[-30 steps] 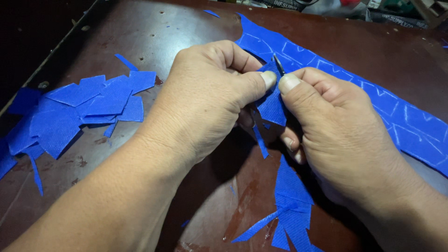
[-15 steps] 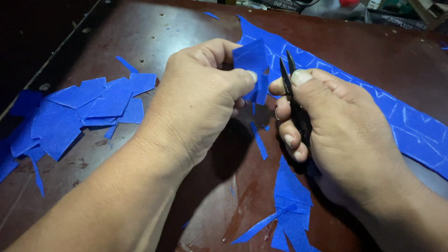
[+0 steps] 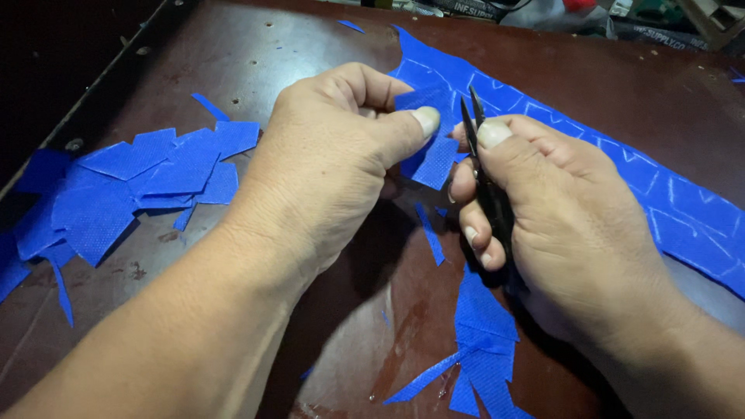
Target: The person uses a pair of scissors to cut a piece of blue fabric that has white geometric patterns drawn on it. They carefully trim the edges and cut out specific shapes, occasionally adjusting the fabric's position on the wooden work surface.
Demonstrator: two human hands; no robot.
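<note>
We're at a dark brown table [image 3: 256,54] littered with blue scraps [image 3: 124,186], left hand [image 3: 334,155] pinching a blue fabric piece [image 3: 431,155], right hand [image 3: 559,225] gripping small black snips [image 3: 485,178] beside the long marked strip [image 3: 660,202].

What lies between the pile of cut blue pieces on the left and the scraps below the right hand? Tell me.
In the head view, the left hand and its forearm cross that stretch of brown table, between pile and scraps.

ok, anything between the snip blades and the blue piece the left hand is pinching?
Nothing visible. The left hand pinches the blue piece by its upper edge; the snips in the right hand point up just beside its right edge, with no scrap between them.
</note>
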